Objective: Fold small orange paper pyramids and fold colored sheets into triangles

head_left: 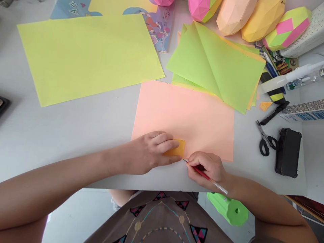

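Marking seems under way. Your left hand (152,150), fingers loosely extended, presses the orange card (181,147) onto the pink sheet (187,114), lower centre; your right hand (206,167) pinches the red pen (202,173), tip at the card's corner. Stacked sheets (220,67), upper right: edge dots present.

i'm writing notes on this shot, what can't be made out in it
All in the head view:
Left part of the orange piece: covered by the left hand.
Any mark at the tip of the red pen: too small to tell.
Dark object: cut off by the left edge.
Part of the printed packet: hidden under the yellow-green sheet.
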Motion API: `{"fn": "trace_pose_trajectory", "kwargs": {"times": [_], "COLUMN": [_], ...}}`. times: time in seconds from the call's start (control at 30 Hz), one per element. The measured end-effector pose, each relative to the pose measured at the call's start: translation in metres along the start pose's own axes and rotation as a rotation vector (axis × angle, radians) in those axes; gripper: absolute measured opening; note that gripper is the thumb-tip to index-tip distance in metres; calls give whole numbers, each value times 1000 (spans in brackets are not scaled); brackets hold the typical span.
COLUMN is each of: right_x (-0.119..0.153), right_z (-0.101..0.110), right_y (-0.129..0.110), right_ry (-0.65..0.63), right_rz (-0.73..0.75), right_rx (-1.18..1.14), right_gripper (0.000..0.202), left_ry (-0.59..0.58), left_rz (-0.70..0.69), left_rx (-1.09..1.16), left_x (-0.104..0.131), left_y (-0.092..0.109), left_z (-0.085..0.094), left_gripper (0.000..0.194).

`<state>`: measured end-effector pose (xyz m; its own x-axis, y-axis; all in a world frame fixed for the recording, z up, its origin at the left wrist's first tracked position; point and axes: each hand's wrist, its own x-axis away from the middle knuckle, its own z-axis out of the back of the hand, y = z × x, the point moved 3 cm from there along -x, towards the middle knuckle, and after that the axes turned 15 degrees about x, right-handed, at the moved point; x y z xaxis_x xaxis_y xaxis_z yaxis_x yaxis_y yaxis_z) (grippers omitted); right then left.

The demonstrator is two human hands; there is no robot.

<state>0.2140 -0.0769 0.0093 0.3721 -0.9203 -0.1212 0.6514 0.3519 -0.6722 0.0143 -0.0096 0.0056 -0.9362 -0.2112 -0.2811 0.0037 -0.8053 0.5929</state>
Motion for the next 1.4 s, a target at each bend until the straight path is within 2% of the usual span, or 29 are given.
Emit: {"fn": "trace_pose_trajectory", "kwargs": {"times": [0.13, 0.27, 0.33, 0.43, 0.53, 0.6, 0.67, 0.73, 0.83, 0.93, 1.03, 1.17, 1.27, 1.4], "right_x": [-4, -14, -21, -27, -29, -29, -30, -31, -34, -33, -31, -31, -33, -29], "right_z": [4, 9, 10, 12, 14, 16, 13, 7, 0, -3, -5, -3, 11, 56], "right_y": [5, 19, 24, 25, 21, 17, 10, 4, 2, 2, 2, 8, 19, 46], "right_ry": [-67, -72, -88, -126, -94, 2, 90, 132, 141, 136, 134, 145, 176, 382], "right_rz": [-182, -451, -505, -499, -415, -276, -89, 69, 137, 96, 26, -131, -198, -246], "right_rx": [-244, -666, -813, -881, -719, -401, -50, 178, 292, 286, 234, -69, -301, -380], "right_gripper": [16, 17, 20, 27, 28, 20, 17, 24, 32, 34, 27, 13, 20, 30], "left_ry": [8, 55, 153, 397, 636, 705, 726, 742, 751, 746, 730, 673, 616, 430], "left_rz": [40, 120, 184, 356, 559, 649, 681, 677, 652, 636, 618, 589, 553, 475], "left_rx": [86, 423, 667, 1035, 1394, 1555, 1615, 1616, 1581, 1518, 1407, 1141, 843, 462], "left_x": [-1, -2, -2, 2, 4, 2, -1, -2, -3, -1, 1, 4, 6, 10], "left_y": [-4, -12, -20, -34, -47, -50, -50, -50, -50, -52, -54, -54, -49, -37], "left_z": [1, 13, 20, 28, 27, 26, 25, 25, 25, 23, 21, 17, 16, 12], "left_gripper": [43, 37, 34, 24, 12, 10, 10, 10, 10, 12, 15, 24, 31, 35]}}
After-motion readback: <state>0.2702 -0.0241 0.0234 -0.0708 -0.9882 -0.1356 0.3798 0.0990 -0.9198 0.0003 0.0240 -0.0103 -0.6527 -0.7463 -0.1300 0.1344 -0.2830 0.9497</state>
